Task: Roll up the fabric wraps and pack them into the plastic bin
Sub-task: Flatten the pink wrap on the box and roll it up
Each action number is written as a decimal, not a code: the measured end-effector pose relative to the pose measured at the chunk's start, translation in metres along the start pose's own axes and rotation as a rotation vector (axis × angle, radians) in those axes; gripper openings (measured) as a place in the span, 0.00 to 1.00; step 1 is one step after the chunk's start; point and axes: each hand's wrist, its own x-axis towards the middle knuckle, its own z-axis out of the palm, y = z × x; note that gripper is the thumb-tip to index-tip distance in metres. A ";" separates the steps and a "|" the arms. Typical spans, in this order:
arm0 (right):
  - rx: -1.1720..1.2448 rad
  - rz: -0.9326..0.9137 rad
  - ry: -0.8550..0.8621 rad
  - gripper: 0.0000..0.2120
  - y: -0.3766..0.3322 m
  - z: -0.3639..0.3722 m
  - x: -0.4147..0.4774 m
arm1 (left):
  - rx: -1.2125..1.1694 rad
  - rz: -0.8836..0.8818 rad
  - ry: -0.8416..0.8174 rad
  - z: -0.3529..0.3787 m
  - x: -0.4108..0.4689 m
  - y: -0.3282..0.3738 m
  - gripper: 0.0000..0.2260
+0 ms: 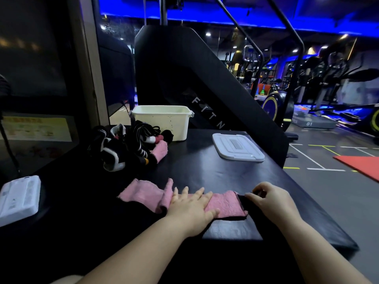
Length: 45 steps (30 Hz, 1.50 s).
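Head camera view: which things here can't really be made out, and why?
All in the head view:
1. Plastic bin: its inside is hidden by its own near wall.
2. Pile of wraps: tangled and dark, so the count is unclear.
3. Pink wrap: the left hand covers its middle; the right hand fingers hide its dark end.
4. White device: cut off by the left edge, print too small.
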 end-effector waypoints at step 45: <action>-0.136 -0.527 -0.103 0.11 -0.022 0.032 -0.022 | 0.064 0.092 0.414 -0.007 -0.010 -0.027 0.17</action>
